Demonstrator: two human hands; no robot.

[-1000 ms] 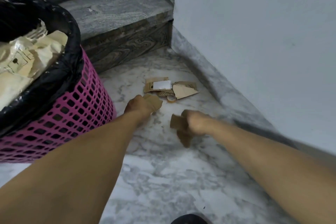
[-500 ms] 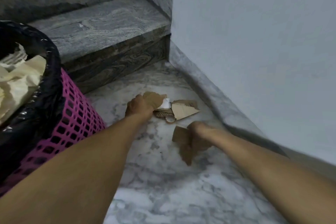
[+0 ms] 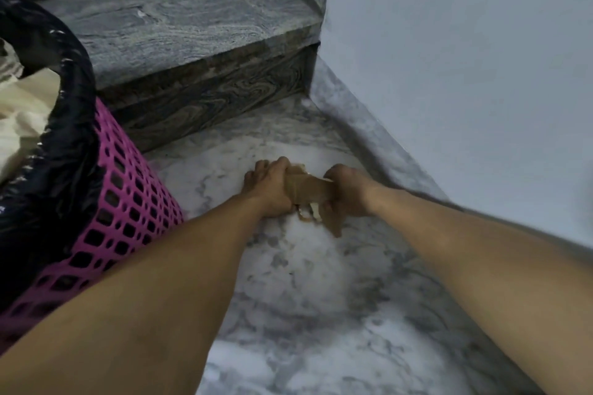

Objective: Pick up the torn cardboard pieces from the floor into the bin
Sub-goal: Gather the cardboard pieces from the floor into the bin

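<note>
Down on the marble floor [image 3: 308, 285], both hands meet over the torn cardboard pieces [image 3: 308, 191]. The left hand [image 3: 271, 187] grips one end of the brown bundle and the right hand [image 3: 348, 192] curls round the other, with scraps hanging beneath. To the left stands the pink bin [image 3: 128, 202], black-lined, already holding pale paper, near the stone step [image 3: 192, 29].

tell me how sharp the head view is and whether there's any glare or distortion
Head view: soft, even light; both hands and the cardboard pieces are slightly motion-blurred; small highlights glint on the black bin liner; the wide angle bends the wall edges.
</note>
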